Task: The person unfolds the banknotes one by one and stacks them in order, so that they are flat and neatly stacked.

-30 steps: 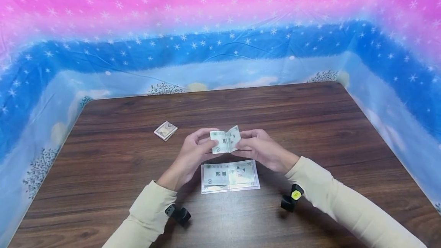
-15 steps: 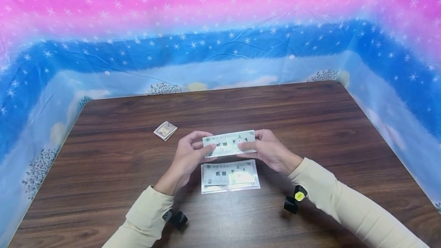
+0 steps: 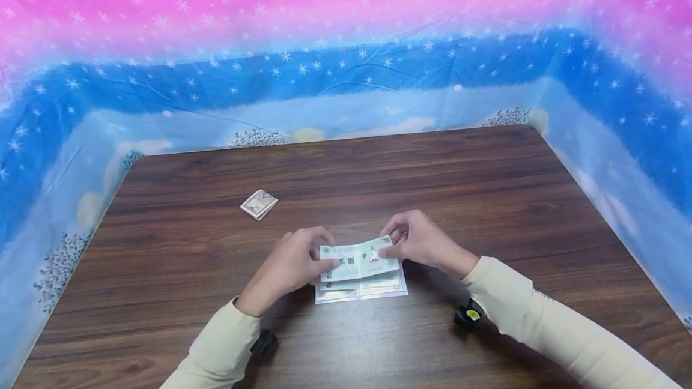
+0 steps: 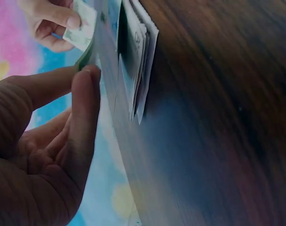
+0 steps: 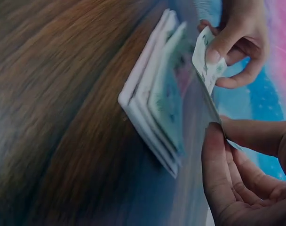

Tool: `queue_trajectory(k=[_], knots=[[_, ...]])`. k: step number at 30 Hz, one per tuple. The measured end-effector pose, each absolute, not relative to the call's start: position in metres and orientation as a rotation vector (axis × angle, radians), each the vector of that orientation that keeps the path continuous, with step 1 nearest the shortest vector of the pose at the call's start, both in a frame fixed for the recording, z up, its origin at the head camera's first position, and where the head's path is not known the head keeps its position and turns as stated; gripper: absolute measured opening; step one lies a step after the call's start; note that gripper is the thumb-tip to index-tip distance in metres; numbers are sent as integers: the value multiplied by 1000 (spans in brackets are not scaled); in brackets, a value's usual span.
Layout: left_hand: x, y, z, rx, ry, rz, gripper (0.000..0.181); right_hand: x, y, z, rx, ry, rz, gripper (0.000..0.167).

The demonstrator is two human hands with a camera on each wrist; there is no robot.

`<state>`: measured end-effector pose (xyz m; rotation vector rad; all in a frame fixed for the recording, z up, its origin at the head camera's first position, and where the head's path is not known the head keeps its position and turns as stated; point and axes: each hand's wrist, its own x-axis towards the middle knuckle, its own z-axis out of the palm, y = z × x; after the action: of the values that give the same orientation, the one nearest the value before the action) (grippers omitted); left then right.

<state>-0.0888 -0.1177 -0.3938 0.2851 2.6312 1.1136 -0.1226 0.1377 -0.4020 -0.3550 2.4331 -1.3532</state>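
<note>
A pale green banknote (image 3: 351, 263) with a lengthwise-middle crease is held flat between both hands. My left hand (image 3: 289, 263) pinches its left end between thumb and fingers, and my right hand (image 3: 424, 245) pinches the right end. Just beneath lies a small stack of banknotes (image 3: 386, 289), partly covered by the held one in the head view. The right wrist view shows the stack (image 5: 159, 99) on the table with a gap between it and the held banknote (image 5: 210, 80). Seen edge-on in the left wrist view, the stack (image 4: 140, 61) has several layers slightly fanned.
A folded brownish banknote or wad (image 3: 259, 204) lies on the dark wooden table (image 3: 459, 185), behind and left of the hands. Pink and blue snowflake-patterned cloth (image 3: 324, 71) hangs around the table's back and sides. Black wrist cameras sit below both sleeves.
The banknote was half folded, then got opened out flat between both hands. Since then both hands have brought it down and toward me, over the stack.
</note>
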Motion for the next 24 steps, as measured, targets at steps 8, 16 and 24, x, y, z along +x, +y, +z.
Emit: queue_trajectory(k=[8, 16, 24], knots=[[-88, -113, -402, 369, 2774, 821, 30, -118, 131, -411, -536, 2675, -959, 27], [-87, -113, -405, 323, 2843, 713, 40, -117, 130, -414, -530, 2785, -740, 41], [-97, -125, -393, 336, 2935, 830, 36, -124, 138, -400, -509, 2714, -875, 40]])
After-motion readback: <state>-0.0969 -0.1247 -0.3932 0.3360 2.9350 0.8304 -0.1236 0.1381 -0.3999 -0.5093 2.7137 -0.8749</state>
